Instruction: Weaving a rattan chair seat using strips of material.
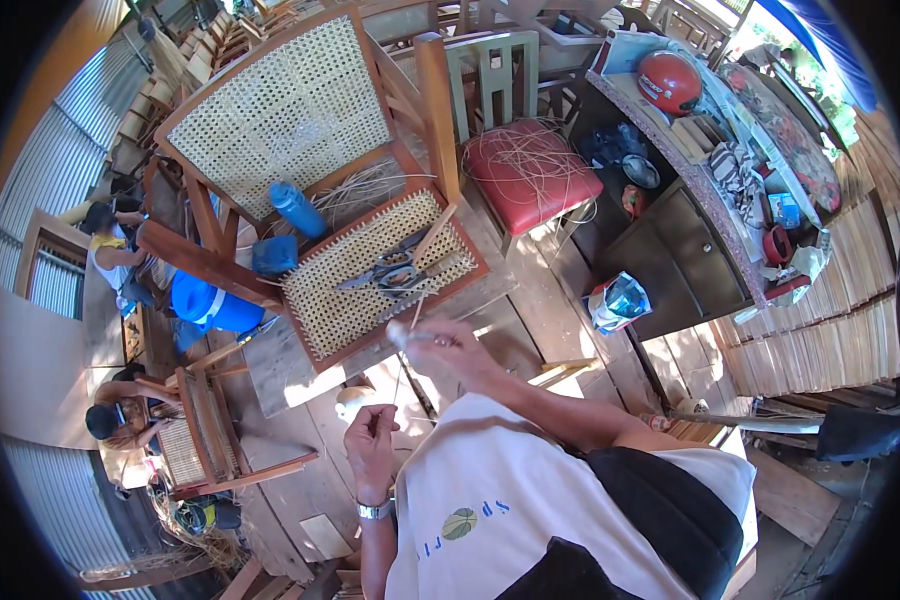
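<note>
My left hand (370, 452) is closed in a pinch on a thin rattan strand (398, 385), which runs up toward my right hand (452, 352). The right fingers, slightly blurred, are pressed together around the strand; a whitish patch at their tips is too smeared to name. Just beyond both hands stands a wooden chair with a woven cane seat (335, 318) and a cane backrest (280, 115). Scissors (395, 272) and other hand tools lie on the seat. A blue bottle (298, 210) and loose rattan strands (370, 187) are at its back edge.
The chair rests on a wooden platform (280, 375). Right of it are a red-cushioned chair (530, 175) with tangled strands and a dark cabinet (670, 260) bearing a red helmet (669, 82). A blue bucket (215, 303) stands left. Two people (120, 415) work farther left.
</note>
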A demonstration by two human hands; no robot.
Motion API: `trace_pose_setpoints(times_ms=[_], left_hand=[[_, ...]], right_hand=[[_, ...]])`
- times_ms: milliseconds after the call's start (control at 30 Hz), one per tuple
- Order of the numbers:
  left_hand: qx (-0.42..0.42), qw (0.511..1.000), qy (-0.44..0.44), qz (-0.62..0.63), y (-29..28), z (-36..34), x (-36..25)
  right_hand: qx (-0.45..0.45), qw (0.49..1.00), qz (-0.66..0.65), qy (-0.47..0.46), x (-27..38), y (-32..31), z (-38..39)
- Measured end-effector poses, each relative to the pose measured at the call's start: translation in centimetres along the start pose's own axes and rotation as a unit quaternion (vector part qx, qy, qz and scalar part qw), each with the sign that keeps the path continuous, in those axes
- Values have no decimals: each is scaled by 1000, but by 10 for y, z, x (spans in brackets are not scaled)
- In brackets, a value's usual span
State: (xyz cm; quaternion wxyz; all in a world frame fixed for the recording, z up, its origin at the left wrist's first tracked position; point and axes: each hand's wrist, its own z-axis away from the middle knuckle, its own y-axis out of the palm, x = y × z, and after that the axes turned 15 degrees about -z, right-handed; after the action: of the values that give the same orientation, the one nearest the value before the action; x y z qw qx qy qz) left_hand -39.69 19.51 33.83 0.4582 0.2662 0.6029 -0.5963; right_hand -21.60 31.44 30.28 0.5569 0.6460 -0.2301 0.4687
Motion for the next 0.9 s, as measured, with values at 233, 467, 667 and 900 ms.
trace_pose_setpoints(times_ms=[233, 467, 667, 900], left_hand=[[18, 978, -15, -208, -91, 31, 53], [-134, 835, -117, -521, -263, 121, 247], [-375, 792, -202, -438, -318, 203, 350], [-293, 921, -220, 135, -93, 56, 101]], right_hand=[[-245, 891, 171, -341, 75, -94, -51], [-342, 722, 463, -383, 135, -202, -51], [-374, 808, 391, -234, 108, -235, -57], [85, 981, 27, 172, -14, -10, -4]])
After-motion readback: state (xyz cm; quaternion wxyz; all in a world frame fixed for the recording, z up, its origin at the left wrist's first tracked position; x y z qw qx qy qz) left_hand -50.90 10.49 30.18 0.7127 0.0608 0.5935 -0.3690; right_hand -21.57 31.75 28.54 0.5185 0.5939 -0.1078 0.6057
